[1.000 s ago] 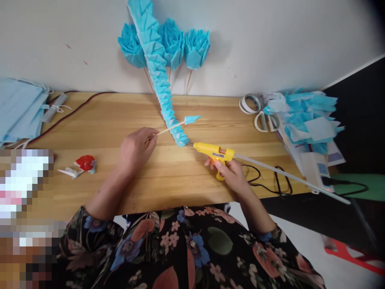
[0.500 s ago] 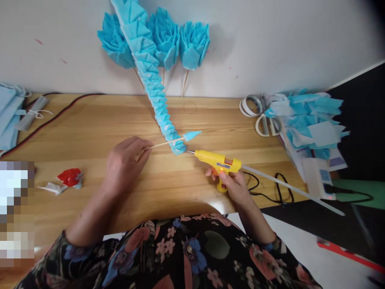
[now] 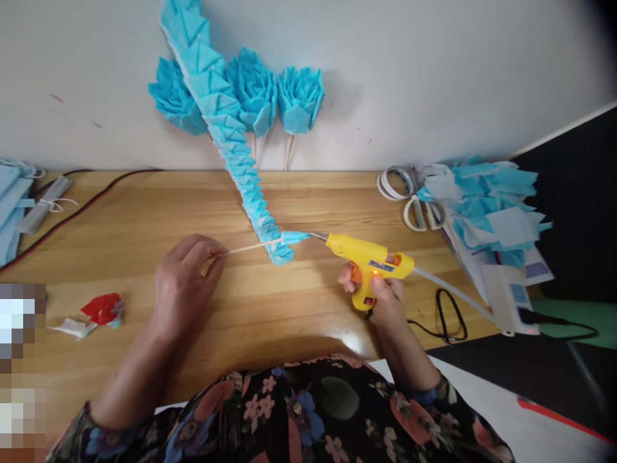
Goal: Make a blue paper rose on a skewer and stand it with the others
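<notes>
Pinched in my left hand (image 3: 190,280) is a thin wooden stick (image 3: 248,247), held almost level and pointing right. A small blue paper cone (image 3: 295,236) is wrapped round its far end. My right hand (image 3: 383,296) grips a yellow hot glue gun (image 3: 359,251) with its orange light lit. The gun's metal nozzle is at the cone's tip; whether they touch I cannot tell. Behind the stick, a long strip of folded blue petals (image 3: 236,151) runs from the wall down onto the table.
Three blue paper flowers (image 3: 301,99) on sticks lean against the wall. Tape rolls (image 3: 396,184), white-handled scissors (image 3: 424,213) and a pile of blue pieces (image 3: 496,199) lie right, near a white power box (image 3: 511,299). A red scrap (image 3: 103,308) lies left. The gun's black cord (image 3: 450,321) loops rightward.
The glue gun's nozzle has come up from beside the petal strip's lower end to the cone's tip. The stick now tilts slightly less. The whole view has shifted a little.
</notes>
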Motion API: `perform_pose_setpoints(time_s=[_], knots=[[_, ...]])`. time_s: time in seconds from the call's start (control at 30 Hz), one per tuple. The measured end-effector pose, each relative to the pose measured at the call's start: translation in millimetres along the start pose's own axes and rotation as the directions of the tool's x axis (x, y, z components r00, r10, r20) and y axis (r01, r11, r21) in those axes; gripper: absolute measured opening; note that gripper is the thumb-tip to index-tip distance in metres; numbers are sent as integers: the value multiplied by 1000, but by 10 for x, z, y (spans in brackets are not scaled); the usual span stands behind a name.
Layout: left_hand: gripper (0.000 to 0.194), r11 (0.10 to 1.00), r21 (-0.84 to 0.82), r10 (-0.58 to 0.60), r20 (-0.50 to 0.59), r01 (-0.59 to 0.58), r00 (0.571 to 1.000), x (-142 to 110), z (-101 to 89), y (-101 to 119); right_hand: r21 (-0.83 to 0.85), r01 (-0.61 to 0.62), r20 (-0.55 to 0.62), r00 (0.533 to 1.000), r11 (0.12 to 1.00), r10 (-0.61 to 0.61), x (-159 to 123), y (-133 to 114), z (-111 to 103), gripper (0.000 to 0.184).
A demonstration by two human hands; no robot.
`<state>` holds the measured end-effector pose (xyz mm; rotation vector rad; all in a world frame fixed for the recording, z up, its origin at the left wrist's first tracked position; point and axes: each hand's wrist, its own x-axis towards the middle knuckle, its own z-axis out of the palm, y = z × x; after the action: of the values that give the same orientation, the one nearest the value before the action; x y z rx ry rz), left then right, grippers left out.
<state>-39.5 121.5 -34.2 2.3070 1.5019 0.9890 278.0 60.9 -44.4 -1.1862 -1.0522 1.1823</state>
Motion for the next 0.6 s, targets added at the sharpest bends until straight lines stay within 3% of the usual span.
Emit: perform_pose_setpoints(time_s=[0.3, 0.47, 0.6], knots=[[16, 1000, -23, -3, 7, 3, 1000, 15, 14, -18, 53, -4, 17, 1000, 999, 3, 5, -2, 20, 41], [15, 997, -32, -71, 44, 72, 997, 17, -14, 7, 105, 0, -7, 1000, 995, 0, 19, -1, 7, 39], [15, 989, -71, -125, 76, 131, 989, 27, -36, 36, 47, -13, -22, 1000, 999, 14, 26, -15, -1, 46]])
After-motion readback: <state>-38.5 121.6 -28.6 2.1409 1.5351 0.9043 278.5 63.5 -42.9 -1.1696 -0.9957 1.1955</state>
